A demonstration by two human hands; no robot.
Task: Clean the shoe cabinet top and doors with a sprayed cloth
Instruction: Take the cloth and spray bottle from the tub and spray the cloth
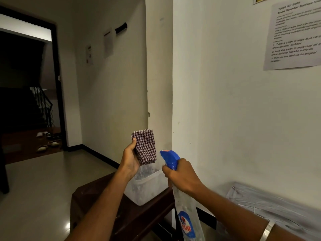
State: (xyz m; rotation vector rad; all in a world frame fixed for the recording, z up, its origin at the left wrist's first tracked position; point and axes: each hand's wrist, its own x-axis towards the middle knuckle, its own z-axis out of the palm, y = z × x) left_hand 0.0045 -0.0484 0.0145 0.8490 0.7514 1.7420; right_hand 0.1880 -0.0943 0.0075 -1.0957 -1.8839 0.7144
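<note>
head view, left hand [130, 160] gripping folded cloth [145, 146], right hand [182, 176] clutching spray bottle [186, 214], nozzle just beside cloth edge

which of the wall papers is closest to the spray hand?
The large printed task sheet at upper right, above the right hand. The other papers hang on the farther wall, left of the corner.

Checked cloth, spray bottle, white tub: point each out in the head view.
checked cloth [145, 145]: head view, middle of the folded fabric above the left thumb.
spray bottle [169, 158]: head view, blue trigger head above the right hand.
white tub [147, 188]: head view, near side wall, on the dark wooden surface.
</note>
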